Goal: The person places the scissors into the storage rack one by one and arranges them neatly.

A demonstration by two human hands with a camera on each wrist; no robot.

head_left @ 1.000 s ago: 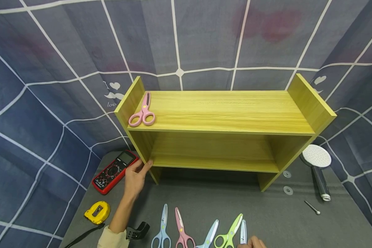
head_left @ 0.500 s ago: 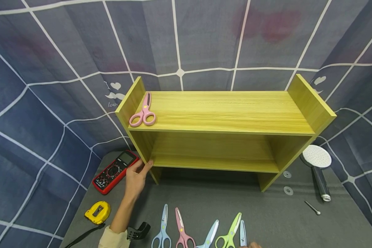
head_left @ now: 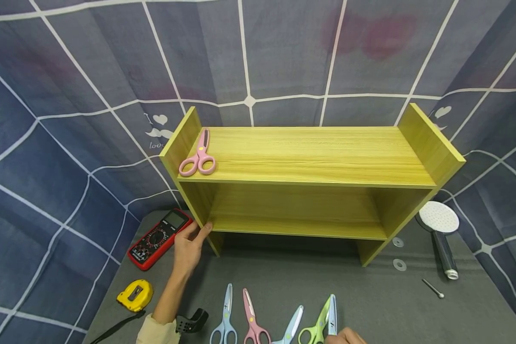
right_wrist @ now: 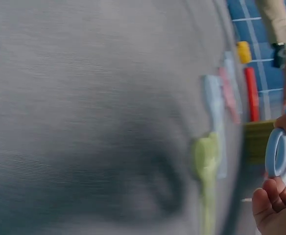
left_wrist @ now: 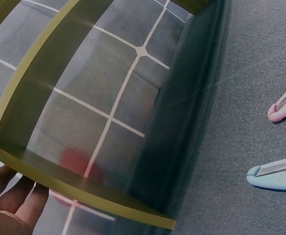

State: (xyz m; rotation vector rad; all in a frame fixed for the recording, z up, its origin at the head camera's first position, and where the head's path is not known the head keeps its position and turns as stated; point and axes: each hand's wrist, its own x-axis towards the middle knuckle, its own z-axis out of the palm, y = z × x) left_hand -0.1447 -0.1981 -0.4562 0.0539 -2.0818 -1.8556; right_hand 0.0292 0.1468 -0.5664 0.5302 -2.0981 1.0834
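My left hand (head_left: 187,246) grips the front edge of a yellow-green wooden shelf unit (head_left: 301,155), where its left side panel meets the lower board. In the left wrist view, curled fingers (left_wrist: 28,200) show beneath that panel. At the bottom of the head view, partly cut off, my right hand (head_left: 346,336) holds blue scissors (head_left: 332,315), blades pointing away. The right wrist view shows it pinching their blue handle loops (right_wrist: 270,164). These blades overlap green scissors (head_left: 314,332) in the head view. Pink scissors (head_left: 202,160) lie on the top board's left end.
Blue scissors (head_left: 226,306), pink scissors (head_left: 250,310) and light-blue scissors (head_left: 293,325) lie along the near edge. A red multimeter (head_left: 159,239) and yellow tape measure (head_left: 135,295) lie left. Right are a shower head (head_left: 439,217), washers (head_left: 399,264) and a small metal rod (head_left: 432,288).
The scissors in my right hand have risen slightly and shifted left, now overlapping the green scissors' blade. My right hand dipped, then came back up into view. The left hand stays put.
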